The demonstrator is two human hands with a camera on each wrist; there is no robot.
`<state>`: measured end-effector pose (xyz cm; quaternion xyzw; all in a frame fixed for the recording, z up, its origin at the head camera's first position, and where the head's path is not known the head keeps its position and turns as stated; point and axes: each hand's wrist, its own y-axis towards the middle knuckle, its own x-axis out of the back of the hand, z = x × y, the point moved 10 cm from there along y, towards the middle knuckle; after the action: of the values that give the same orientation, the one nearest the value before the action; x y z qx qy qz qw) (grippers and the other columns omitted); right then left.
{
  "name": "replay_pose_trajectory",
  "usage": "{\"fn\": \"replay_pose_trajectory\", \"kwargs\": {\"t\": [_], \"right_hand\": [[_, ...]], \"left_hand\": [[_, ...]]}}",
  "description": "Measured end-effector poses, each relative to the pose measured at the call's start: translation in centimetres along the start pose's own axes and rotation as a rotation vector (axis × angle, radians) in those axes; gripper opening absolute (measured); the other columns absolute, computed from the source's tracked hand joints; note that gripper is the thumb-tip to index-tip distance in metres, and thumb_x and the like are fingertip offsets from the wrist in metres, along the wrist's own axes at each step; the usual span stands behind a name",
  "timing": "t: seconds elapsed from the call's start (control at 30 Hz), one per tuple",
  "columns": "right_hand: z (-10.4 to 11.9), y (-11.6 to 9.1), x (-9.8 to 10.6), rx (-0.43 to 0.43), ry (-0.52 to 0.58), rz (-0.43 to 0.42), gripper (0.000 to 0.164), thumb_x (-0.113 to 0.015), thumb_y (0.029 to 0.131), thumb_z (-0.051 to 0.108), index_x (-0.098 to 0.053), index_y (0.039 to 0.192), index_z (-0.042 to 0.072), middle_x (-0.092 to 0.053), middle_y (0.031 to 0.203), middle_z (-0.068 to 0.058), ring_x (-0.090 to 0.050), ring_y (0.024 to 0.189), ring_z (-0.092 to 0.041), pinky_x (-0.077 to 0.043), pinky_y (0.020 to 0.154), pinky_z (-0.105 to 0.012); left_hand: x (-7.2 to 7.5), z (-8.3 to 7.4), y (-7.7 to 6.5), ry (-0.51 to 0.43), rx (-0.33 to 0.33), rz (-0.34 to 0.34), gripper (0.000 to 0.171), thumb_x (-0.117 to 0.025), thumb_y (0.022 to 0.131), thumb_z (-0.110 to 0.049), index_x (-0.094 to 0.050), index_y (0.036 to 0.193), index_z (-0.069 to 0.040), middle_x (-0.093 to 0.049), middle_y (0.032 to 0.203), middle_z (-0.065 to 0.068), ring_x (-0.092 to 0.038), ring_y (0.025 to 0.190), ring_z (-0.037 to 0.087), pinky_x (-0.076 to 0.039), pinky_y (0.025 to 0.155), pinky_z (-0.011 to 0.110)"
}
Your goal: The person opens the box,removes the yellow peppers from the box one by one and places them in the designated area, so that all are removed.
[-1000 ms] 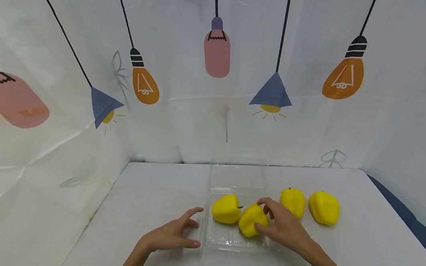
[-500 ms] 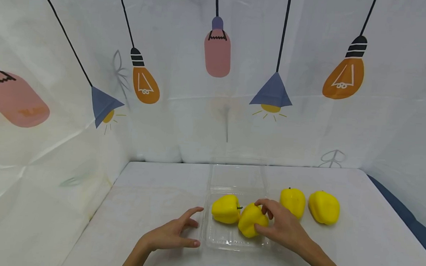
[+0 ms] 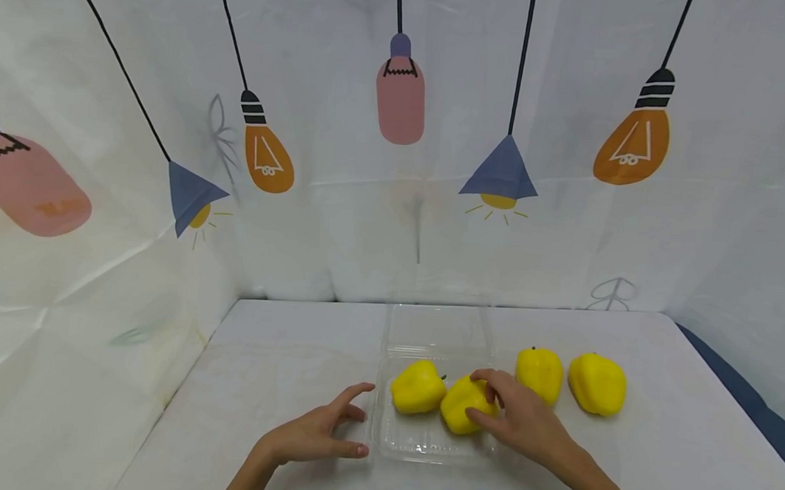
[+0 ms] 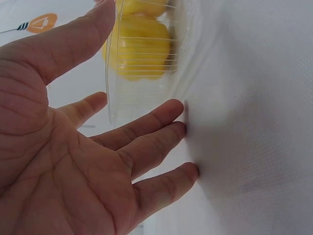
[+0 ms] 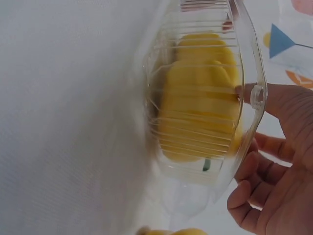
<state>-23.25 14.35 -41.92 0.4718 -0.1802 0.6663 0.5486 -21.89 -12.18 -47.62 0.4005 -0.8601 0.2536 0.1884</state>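
A clear plastic clamshell box [image 3: 408, 447] lies with its lid [image 3: 438, 326] folded back on the white table. Inside are two yellow bell peppers, the left one [image 3: 418, 387] with its stem toward the right one [image 3: 464, 406]. My right hand [image 3: 530, 419] reaches over the box's right side and holds the right pepper between thumb and fingers; the right wrist view shows the thumb [image 5: 276, 98] against it. My left hand [image 3: 316, 430] is beside the box's left wall, fingers spread. In the left wrist view several fingertips [image 4: 178, 129] rest on the table, holding nothing.
Two more yellow bell peppers, one nearer [image 3: 539, 375] and one farther right [image 3: 597, 384], sit on the table [image 3: 294, 343] right of the box. A white sheet [image 3: 340, 220] printed with lamps hangs behind the table and along its sides.
The left pepper in the box has turned slightly, its stem now tipping upward. The right pepper has shifted a little under my right hand. My left hand stays where it was.
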Motion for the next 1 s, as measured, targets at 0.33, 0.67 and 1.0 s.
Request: {"fn": "replay_pose_trajectory", "kwargs": {"t": [0.33,0.67,1.0], "right_hand": [[-0.4,0.1,-0.1,-0.027,-0.185,-0.034,0.073,-0.073,0.061,0.069,-0.06,0.12,0.027,-0.054,0.097,0.01,-0.049,0.081,-0.005,-0.048,0.072,-0.027],[-0.3,0.1,-0.8,-0.011,-0.319,-0.052,0.089,-0.071,0.054,0.076,-0.056,0.126,0.026,-0.057,0.101,0.003,-0.051,0.088,-0.015,-0.042,0.07,-0.034],[-0.2,0.1,-0.8,0.008,-0.322,-0.065,0.087,-0.078,0.052,0.07,-0.055,0.124,0.026,-0.056,0.1,0.004,-0.05,0.09,-0.014,-0.04,0.069,-0.032]], "left_hand": [[0.0,0.0,-0.1,0.009,-0.004,-0.002,0.083,-0.071,0.082,-0.041,-0.019,0.146,-0.038,-0.055,0.126,0.003,-0.045,0.122,0.03,-0.032,0.097,0.062],[0.0,0.0,-0.1,0.0,-0.005,0.0,0.083,-0.072,0.082,-0.04,-0.019,0.146,-0.038,-0.055,0.125,0.003,-0.046,0.121,0.03,-0.032,0.097,0.062],[-0.1,0.0,0.0,-0.004,-0.002,0.002,0.083,-0.071,0.082,-0.04,-0.019,0.146,-0.037,-0.055,0.126,0.004,-0.045,0.122,0.03,-0.032,0.097,0.063]]}}
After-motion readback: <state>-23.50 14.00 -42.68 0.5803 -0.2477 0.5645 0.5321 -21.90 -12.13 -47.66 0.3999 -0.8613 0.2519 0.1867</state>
